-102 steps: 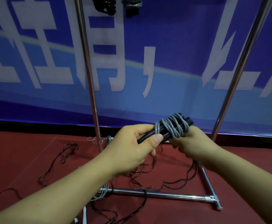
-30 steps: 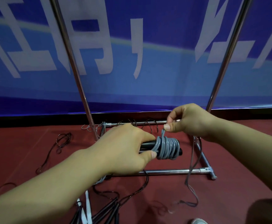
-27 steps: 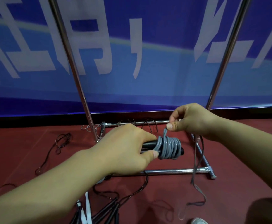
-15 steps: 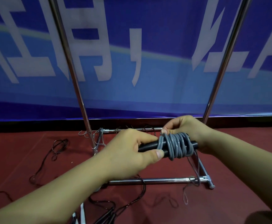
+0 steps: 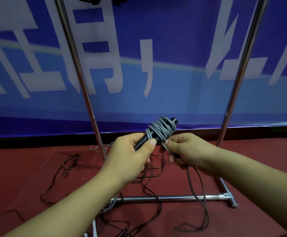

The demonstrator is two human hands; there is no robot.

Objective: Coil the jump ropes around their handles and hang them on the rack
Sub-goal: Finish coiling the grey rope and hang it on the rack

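Standing on red floor point(image 5: 28, 168) before blue banner point(image 5: 173, 91): metal rack point(image 5: 158, 198). Left hand point(image 5: 129, 156) gripping black handles point(image 5: 142, 141), thumb atop. Right hand point(image 5: 189, 151) fingers pinching grey rope point(image 5: 161, 130) just below coil, slack trailing floorward.

One head-worn camera looks forward and down, close over both hands, toward the rack point(image 5: 81, 79) and banner point(image 5: 173, 48).
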